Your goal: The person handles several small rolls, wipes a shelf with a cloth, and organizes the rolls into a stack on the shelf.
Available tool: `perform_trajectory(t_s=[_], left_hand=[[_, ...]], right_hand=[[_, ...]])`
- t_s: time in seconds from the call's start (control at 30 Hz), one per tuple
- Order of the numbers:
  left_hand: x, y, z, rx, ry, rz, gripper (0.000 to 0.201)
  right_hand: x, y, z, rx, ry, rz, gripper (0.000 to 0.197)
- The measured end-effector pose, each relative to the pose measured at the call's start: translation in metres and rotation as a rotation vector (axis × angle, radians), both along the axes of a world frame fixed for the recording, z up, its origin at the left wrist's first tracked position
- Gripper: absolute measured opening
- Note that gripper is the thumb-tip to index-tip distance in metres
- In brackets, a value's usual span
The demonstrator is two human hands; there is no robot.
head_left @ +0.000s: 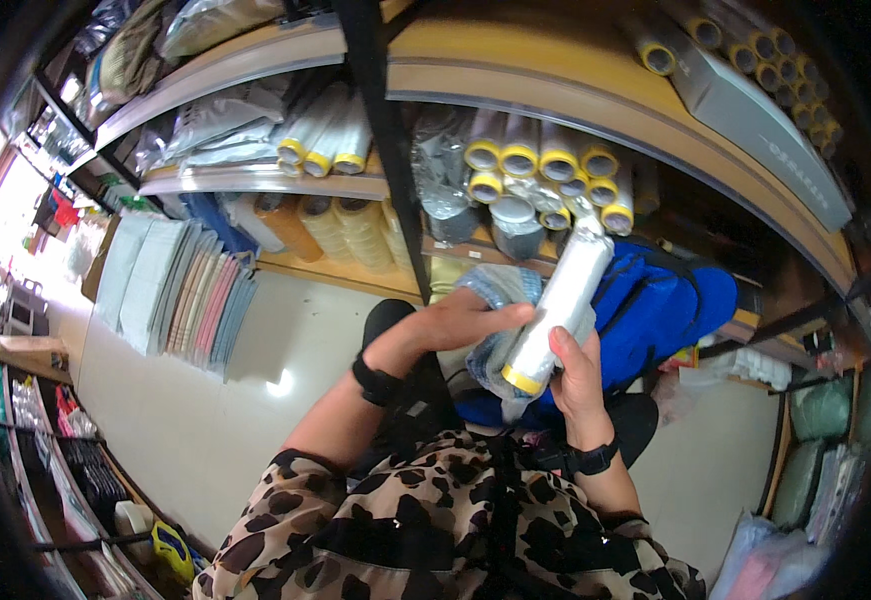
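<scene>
A roll of clear plastic film (563, 295) with a yellow ring at its near end is held slanting in front of my body. My right hand (581, 380) grips its right side near the lower end, thumb along the film. From the left, my left hand (465, 320) holds a grey-blue cloth (500, 287) bunched against the roll. Its thumb reaches to the film; its other fingers are mostly hidden by the cloth. Just beyond the roll's far end, similar yellow-ended rolls (558, 165) are stacked on the shelf.
A blue bag (655, 310) lies close to the right of my hands. Wooden shelving (555, 85) with a dark upright post (380, 130) stands ahead. Folded packs of fabric (180, 290) stand on the floor at left. A long grey box (755, 130) and more rolls occupy the upper shelf.
</scene>
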State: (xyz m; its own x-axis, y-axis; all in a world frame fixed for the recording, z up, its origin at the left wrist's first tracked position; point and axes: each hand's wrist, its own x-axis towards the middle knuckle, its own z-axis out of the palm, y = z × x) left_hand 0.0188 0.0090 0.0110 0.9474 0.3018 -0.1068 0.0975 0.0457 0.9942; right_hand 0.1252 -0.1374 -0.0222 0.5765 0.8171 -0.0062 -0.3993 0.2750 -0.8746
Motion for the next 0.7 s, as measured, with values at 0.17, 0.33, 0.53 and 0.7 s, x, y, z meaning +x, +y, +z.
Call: perform_trajectory(t_s=[0.17, 0.33, 0.53, 0.7], left_hand=[[-0.015, 0.012, -0.003, 0.207, 0.269, 0.060, 0.048], [-0.001, -0.030, -0.009, 0.781, -0.077, 0.064, 0.083], [-0.015, -0.014, 0.002, 0.282, 0.022, -0.064, 0.071], [-0.063, 0.015, 0.029, -0.255, 0.000, 0.016, 0.061]], right_hand=[[0.005, 0.000, -0.006, -0.015, -0.181, -0.062, 0.051], [-0.005, 0.006, 0.004, -0.011, -0.443, -0.118, 0.041], [0.006, 0.001, 0.003, -0.089, -0.368, -0.172, 0.019], [0.024, -0.003, -0.004, -0.037, -0.223, -0.249, 0.018]])
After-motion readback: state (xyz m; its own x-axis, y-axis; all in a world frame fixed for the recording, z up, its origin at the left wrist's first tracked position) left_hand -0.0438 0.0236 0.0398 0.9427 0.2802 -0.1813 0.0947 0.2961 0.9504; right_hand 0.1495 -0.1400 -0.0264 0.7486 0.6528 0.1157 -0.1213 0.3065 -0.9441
